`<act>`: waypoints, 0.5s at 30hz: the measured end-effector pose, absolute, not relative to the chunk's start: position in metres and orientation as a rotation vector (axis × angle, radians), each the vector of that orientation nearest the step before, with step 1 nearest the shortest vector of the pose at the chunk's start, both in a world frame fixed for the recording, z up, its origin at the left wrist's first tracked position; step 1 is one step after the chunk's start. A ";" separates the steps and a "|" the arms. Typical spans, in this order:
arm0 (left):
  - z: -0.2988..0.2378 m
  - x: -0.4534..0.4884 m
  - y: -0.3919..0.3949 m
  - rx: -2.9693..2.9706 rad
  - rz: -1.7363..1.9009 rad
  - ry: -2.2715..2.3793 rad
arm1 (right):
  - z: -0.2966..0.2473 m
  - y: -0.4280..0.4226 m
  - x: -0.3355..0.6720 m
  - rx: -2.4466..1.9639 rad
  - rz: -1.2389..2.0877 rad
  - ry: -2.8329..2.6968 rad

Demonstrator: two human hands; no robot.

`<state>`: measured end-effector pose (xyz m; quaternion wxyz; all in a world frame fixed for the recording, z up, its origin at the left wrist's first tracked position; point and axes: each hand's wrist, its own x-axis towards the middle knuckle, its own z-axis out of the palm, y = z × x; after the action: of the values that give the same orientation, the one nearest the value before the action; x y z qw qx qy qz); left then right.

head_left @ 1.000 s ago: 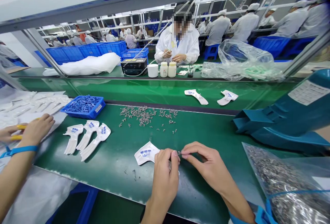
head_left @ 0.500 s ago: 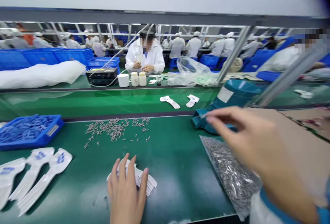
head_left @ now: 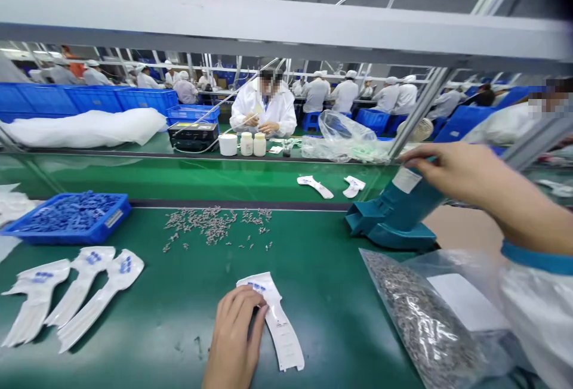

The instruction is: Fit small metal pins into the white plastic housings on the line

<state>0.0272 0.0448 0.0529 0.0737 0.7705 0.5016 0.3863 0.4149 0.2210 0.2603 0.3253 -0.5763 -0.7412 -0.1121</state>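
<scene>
My left hand point(head_left: 237, 332) is closed at the left edge of a white curved plastic shell piece point(head_left: 283, 335) with blue marks, lying on the green bench. Its fingertips press on the upper part of the piece. At the right, my right hand point(head_left: 441, 165) is raised at the top of a teal plastic container point(head_left: 380, 219) with a white label. Its thumb and fingers are pinched together, and what they hold, if anything, I cannot make out. Small metal screws point(head_left: 210, 222) lie scattered on the bench beyond my left hand.
Several similar white shells point(head_left: 101, 299) lie at the left, near a blue tray point(head_left: 105, 231) of blue parts. A clear bag point(head_left: 416, 311) of small metal pieces lies at the right. Two white pieces point(head_left: 316, 186) rest beyond the bench's far edge. A co-worker point(head_left: 264, 105) sits opposite.
The white piece under my left hand has turned more upright in view, and the spread fingers have closed in at its edge. My right hand has risen to the container's top. The view has shifted.
</scene>
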 end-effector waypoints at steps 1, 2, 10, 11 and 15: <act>0.055 0.027 0.043 2.276 1.153 1.525 | 0.245 0.213 0.387 -1.524 -0.166 -2.111; 0.057 0.028 0.042 2.250 1.137 1.537 | 0.227 0.206 0.357 -1.489 0.032 -2.247; 0.066 0.034 0.034 2.177 1.079 1.582 | 0.095 0.179 0.197 -1.382 0.525 -2.502; 0.067 0.034 0.033 2.162 1.087 1.589 | 0.090 0.181 0.195 -1.398 0.515 -2.495; 0.069 0.034 0.031 2.121 1.102 1.589 | 0.084 0.185 0.199 -1.423 0.478 -2.488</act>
<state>0.0340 0.0307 0.0692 0.1352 0.7322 0.5487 0.3802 0.1993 0.1852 0.0837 0.1176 -0.4861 -0.8504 0.1632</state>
